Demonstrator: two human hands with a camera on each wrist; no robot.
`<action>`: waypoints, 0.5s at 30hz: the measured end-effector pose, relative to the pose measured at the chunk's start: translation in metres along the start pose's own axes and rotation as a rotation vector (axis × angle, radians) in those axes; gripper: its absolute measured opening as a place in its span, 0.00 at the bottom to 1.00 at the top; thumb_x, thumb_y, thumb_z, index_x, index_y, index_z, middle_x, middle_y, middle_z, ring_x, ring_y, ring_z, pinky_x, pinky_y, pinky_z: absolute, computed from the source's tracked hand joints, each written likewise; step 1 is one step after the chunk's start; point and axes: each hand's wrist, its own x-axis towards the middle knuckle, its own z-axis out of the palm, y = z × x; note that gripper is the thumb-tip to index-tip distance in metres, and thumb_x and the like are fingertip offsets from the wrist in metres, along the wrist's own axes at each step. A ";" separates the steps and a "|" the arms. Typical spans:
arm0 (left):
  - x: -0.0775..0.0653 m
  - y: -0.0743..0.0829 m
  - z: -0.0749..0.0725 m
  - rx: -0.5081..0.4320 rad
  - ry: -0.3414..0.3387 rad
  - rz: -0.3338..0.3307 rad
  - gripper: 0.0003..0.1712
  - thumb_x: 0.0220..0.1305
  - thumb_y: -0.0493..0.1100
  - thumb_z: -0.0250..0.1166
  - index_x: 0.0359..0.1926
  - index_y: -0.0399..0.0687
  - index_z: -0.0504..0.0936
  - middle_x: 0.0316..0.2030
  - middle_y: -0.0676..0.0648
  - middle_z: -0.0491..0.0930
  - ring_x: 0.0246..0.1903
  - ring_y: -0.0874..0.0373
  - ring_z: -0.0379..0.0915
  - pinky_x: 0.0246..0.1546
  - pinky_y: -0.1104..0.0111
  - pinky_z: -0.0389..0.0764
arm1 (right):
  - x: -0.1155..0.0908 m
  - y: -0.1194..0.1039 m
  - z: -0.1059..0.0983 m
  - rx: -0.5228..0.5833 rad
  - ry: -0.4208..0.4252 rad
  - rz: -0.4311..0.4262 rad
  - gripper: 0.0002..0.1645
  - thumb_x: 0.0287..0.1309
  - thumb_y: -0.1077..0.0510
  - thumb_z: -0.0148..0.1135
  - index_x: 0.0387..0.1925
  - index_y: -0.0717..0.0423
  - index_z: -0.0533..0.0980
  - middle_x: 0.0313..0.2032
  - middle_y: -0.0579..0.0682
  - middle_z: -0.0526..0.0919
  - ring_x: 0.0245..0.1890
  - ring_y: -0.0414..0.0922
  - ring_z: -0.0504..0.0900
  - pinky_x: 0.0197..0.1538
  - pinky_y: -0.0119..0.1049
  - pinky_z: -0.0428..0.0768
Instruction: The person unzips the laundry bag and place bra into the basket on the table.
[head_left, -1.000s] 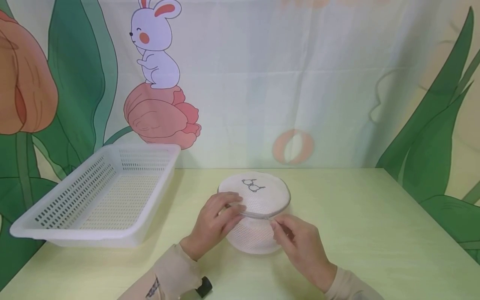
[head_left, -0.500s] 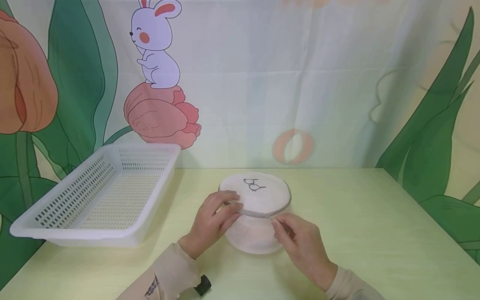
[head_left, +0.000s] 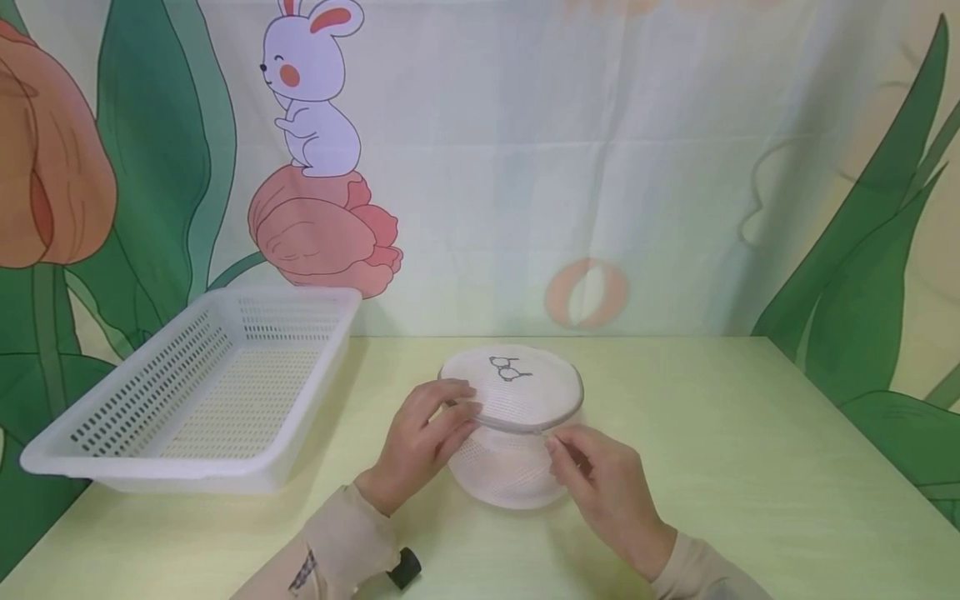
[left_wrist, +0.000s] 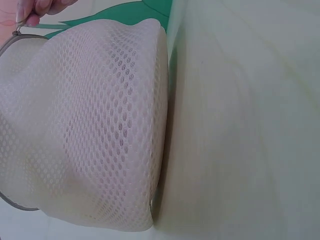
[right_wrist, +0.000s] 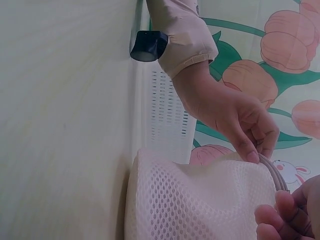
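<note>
A round white mesh laundry bag (head_left: 510,471) stands upright on the table, its flat lid (head_left: 540,387) edged by a grey zipper and marked with a small bra drawing. At the lid's front left, my left hand (head_left: 420,442) pinches the zippered rim between thumb and fingers, as the right wrist view also shows. My right hand (head_left: 611,496) pinches the zipper pull (left_wrist: 18,26) at the front right of the rim. In the left wrist view, the mesh side bulges and creases. Whatever the bag contains is hidden.
A white perforated plastic basket (head_left: 300,417) stands on the left of the pale green table (head_left: 750,467). Behind the table hangs a cloth backdrop (head_left: 480,167) printed with a rabbit and tulips. A black wrist camera (head_left: 405,568) juts from the left sleeve.
The bag's lid has shifted slightly right. My left hand has slid a little left along the rim, while my right hand has moved very slightly right with the zipper pull.
</note>
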 end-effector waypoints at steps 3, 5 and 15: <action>0.000 -0.001 0.000 -0.008 0.015 0.001 0.15 0.72 0.49 0.54 0.38 0.43 0.80 0.43 0.44 0.80 0.46 0.50 0.76 0.50 0.62 0.77 | 0.000 0.000 0.000 -0.004 -0.001 0.002 0.08 0.52 0.71 0.65 0.28 0.55 0.79 0.19 0.39 0.78 0.21 0.26 0.72 0.23 0.16 0.72; 0.000 -0.002 0.000 -0.009 0.017 -0.003 0.15 0.72 0.49 0.53 0.38 0.43 0.80 0.43 0.44 0.80 0.46 0.50 0.76 0.50 0.62 0.77 | 0.001 0.000 0.000 -0.007 -0.001 0.004 0.09 0.52 0.71 0.65 0.27 0.54 0.78 0.19 0.39 0.77 0.21 0.25 0.71 0.23 0.16 0.72; -0.001 -0.004 0.000 -0.007 0.026 -0.011 0.15 0.72 0.49 0.53 0.38 0.43 0.80 0.43 0.44 0.80 0.45 0.49 0.76 0.49 0.62 0.77 | 0.001 -0.001 -0.001 -0.023 -0.007 0.019 0.08 0.52 0.70 0.65 0.28 0.55 0.79 0.19 0.39 0.78 0.22 0.25 0.72 0.24 0.16 0.72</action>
